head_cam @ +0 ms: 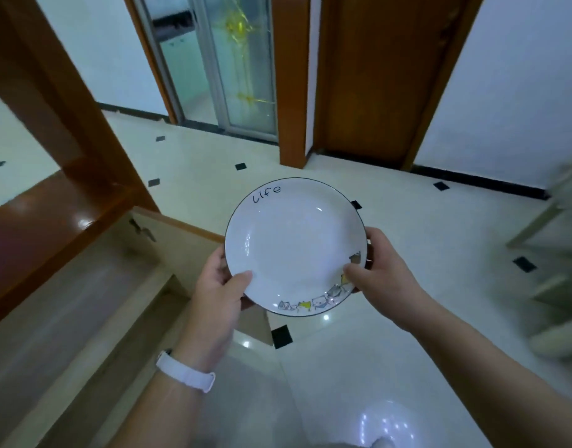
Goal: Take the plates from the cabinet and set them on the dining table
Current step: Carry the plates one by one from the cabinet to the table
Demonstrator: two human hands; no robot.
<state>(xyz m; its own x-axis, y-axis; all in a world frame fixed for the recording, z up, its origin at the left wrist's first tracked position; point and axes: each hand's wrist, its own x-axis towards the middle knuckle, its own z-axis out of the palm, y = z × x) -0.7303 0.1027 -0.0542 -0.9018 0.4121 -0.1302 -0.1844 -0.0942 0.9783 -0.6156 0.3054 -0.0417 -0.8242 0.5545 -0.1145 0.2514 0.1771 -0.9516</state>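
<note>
Two hands carry the load here: my left hand (218, 279) and my right hand (380, 266) are each clamped on opposite sides of one white plate (294, 247), thumbs lying over the rim and fingers tucked beneath where I cannot see them. The plate sits level in the air in front of me, above the tiled floor (407, 227), with its dark-lined edge and the little drawings along the near side facing up.

I judge this to be the carrying step: the plate is out of the cabinet (94, 286), whose open door (181, 234) stands just beside my left hand, and it has not yet reached any tabletop. No dining table is clearly in view; a blurred pale frame (556, 240) at the far right may be furniture, but I cannot tell what.

The next move calls for turning away from the cabinet and keeping the plate flat while I walk. The door's edge is the nearest thing to catch on, close to the plate's left rim. The wooden frame (48, 101) rises on my left. Ahead and to the right the floor lies open, giving plenty of room to swing round.
</note>
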